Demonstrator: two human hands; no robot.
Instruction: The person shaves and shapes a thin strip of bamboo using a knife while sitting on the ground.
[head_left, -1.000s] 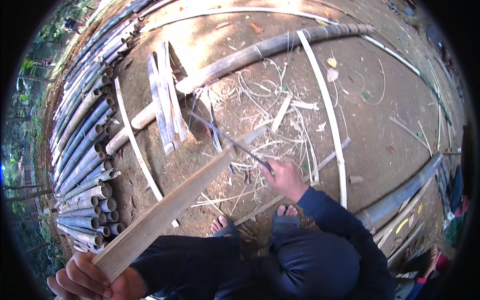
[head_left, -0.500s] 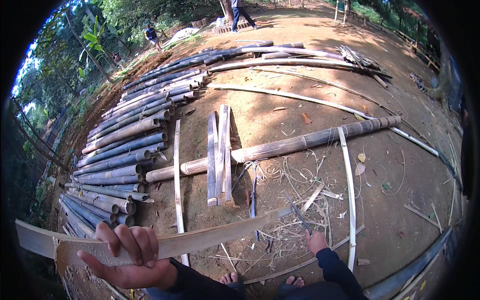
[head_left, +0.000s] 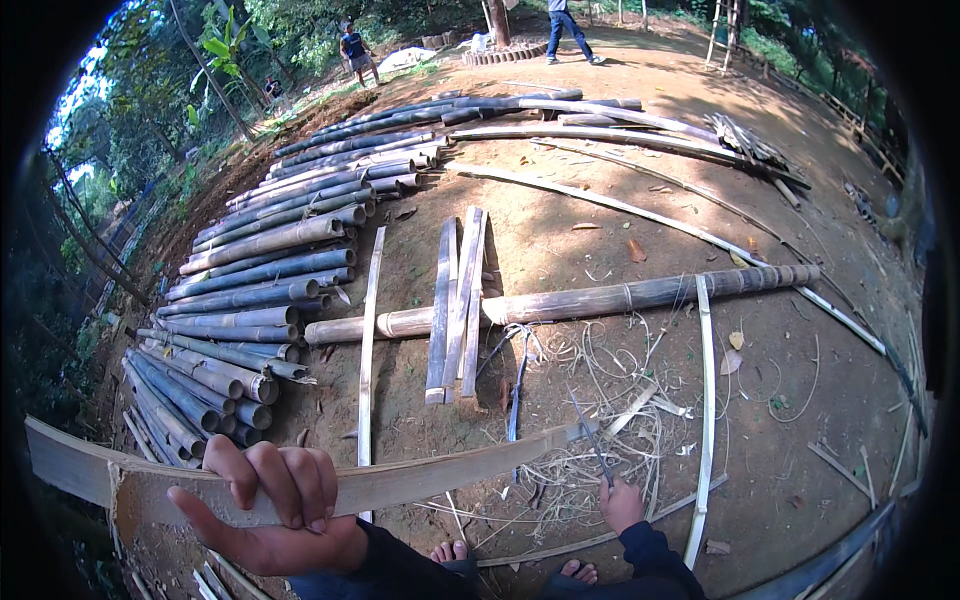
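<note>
My left hand [head_left: 275, 515] is wrapped round a long, flat bamboo strip [head_left: 420, 482], with the thumb held away from it. The strip runs from the lower left to the middle right, with a node near its left end. Lower right, my right hand [head_left: 622, 504] is closed on the handle of a knife [head_left: 598, 446] with a thin dark blade. That blade crosses close to the strip's far end; whether they touch I cannot tell. Beneath lies a tangle of pale bamboo shavings [head_left: 560, 468].
Cut bamboo poles [head_left: 270, 262] lie stacked at left. One thick pole [head_left: 570, 303] crosses the ground ahead, with several split bamboo pieces [head_left: 462, 300] resting over it. Pale strips [head_left: 706, 400] lie on the dirt. Two people [head_left: 357, 52] are in the background.
My right hand and the knife have shifted slightly left and down along the strip's far end. My left hand keeps its grip. The whole view has swung somewhat left.
</note>
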